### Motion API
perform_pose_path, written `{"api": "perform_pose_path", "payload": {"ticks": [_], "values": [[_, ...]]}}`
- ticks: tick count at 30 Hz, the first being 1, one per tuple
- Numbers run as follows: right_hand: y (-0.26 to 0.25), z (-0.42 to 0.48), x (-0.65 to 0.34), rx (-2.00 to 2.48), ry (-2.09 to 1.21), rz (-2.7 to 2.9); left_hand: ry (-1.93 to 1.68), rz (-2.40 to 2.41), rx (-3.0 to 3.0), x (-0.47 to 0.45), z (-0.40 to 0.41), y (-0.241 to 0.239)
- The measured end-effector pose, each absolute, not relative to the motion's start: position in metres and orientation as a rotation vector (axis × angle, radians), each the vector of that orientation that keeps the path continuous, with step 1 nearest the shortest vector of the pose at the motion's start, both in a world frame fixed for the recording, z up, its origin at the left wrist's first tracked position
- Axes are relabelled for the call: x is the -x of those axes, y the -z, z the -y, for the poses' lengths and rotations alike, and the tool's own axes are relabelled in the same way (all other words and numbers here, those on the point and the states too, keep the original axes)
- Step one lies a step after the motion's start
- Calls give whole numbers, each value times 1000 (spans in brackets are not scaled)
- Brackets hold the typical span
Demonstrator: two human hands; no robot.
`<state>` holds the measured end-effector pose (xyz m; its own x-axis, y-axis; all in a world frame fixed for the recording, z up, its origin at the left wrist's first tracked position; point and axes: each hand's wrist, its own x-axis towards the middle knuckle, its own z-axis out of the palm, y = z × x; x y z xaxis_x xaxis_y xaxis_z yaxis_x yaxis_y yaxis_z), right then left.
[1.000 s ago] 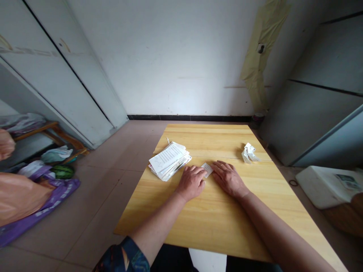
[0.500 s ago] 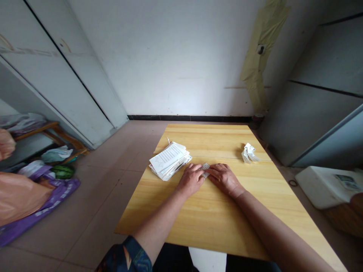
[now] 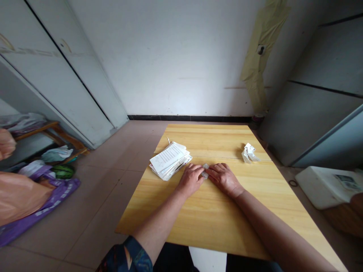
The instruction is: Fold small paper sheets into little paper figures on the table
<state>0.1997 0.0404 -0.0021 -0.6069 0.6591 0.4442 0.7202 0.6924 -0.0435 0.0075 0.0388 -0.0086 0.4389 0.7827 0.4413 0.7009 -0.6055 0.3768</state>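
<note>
— Where is the small strip of grey-white printed paper [image 3: 205, 170]?
— On the pale yellow wooden table [image 3: 221, 215], roughly midway between its left and right edges.
— And the grip on it?
— Two-sided. The bare left hand [image 3: 190, 179] is grasping the strip's left side, fingers bent; the bare right hand [image 3: 224, 178] is grasping its right side, thumb over the paper. How far the fingers go underneath, I can't tell.
— What else lies on the table?
— A loose stack of white printed paper sheets [image 3: 170, 160] at the left edge, just beside the left hand. A crumpled piece of white paper [image 3: 249, 153] sits near the right edge, toward the far right corner, well apart from the right hand.
</note>
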Motion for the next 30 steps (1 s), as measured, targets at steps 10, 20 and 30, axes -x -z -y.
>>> {"api": "perform_pose_path", "payload": {"ticks": [10, 20, 30], "values": [[2, -40, -197, 1175, 166, 2417, -1007, -1384, -2450, -8, -36, 9], [4, -44, -201, 1294, 77, 2388, -1092, -1301, -2468, -5, -43, 15], [5, -54, -207, 1300, -116, 2350, -1048, -1400, -2419, -6, -42, 11]]}}
